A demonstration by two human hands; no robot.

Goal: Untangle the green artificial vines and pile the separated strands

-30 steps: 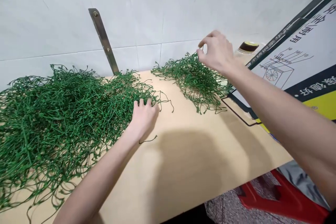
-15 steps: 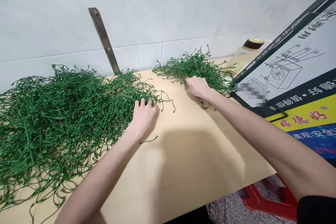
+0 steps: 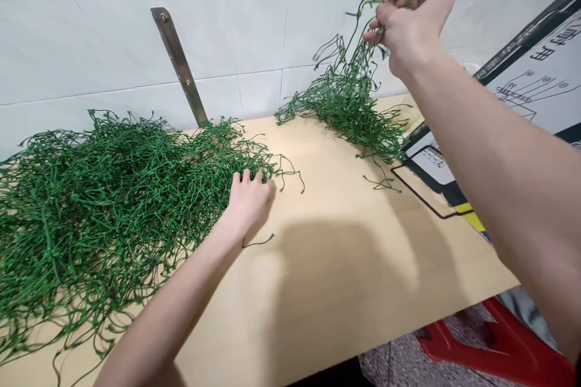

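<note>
A large tangled heap of thin green cord-like strands with small forked tips covers the left of the table. At its right edge my left hand rests palm down, fingers bent and slightly apart, the fingertips partly hidden against the strands. Raised in front of the tiled wall, my right hand is closed on several green strands. These hang down into a smaller green bunch at the back right, its lower part on the table. One loose strand lies beside my left wrist.
Behind the light wood table stands a white tiled wall, with a metal strip leaning by it. A printed box with a black wire handle is at the right. Below the table edge is a red stool.
My right hand has risen from the small bunch, pulling strands up and stretching part of the bunch upward. The box at the right has shifted or tilted away. My left hand stays put.
</note>
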